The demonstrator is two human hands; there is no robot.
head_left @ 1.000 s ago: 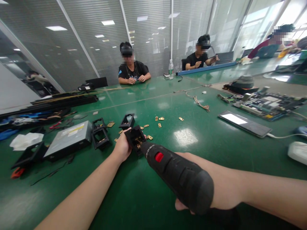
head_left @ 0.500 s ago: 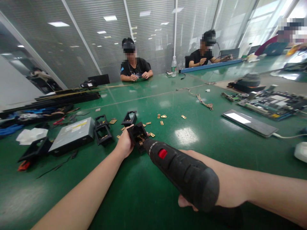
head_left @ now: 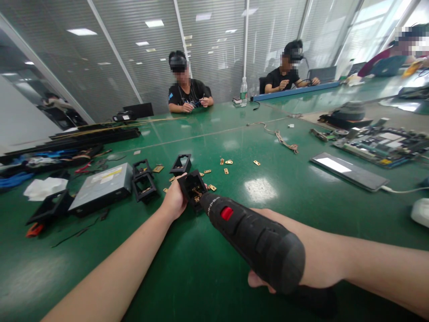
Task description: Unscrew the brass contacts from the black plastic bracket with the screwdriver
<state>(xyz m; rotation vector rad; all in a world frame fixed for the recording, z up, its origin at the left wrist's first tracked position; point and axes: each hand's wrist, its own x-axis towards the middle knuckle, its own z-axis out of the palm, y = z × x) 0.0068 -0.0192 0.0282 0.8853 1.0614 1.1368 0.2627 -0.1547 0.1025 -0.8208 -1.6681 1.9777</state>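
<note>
My left hand (head_left: 175, 199) is closed on the side of a black socket-like box (head_left: 189, 182), tilted with its open side toward me. Brass-coloured parts show inside it. Wrapped round a black power screwdriver (head_left: 254, 237) with a red switch is my right hand (head_left: 284, 228); its grip is mostly hidden behind the tool. The screwdriver's nose points into the box, and its tip is at the brass parts. Around the box lie several small brass plates (head_left: 212, 187). Just beyond stands another black frame (head_left: 180, 164), with two more frames (head_left: 145, 188) to the left.
At left are a grey metal drive (head_left: 102, 188), white tissue (head_left: 45, 189) and a black frame with an orange piece. A phone (head_left: 348, 171) on a cable and a circuit board (head_left: 385, 143) lie right. Two people sit across the green table (head_left: 201, 138); another is far right.
My hands, the box and the screwdriver stay almost in place, with only a slight shift. Across the table, the person in the middle has raised one hand a little.
</note>
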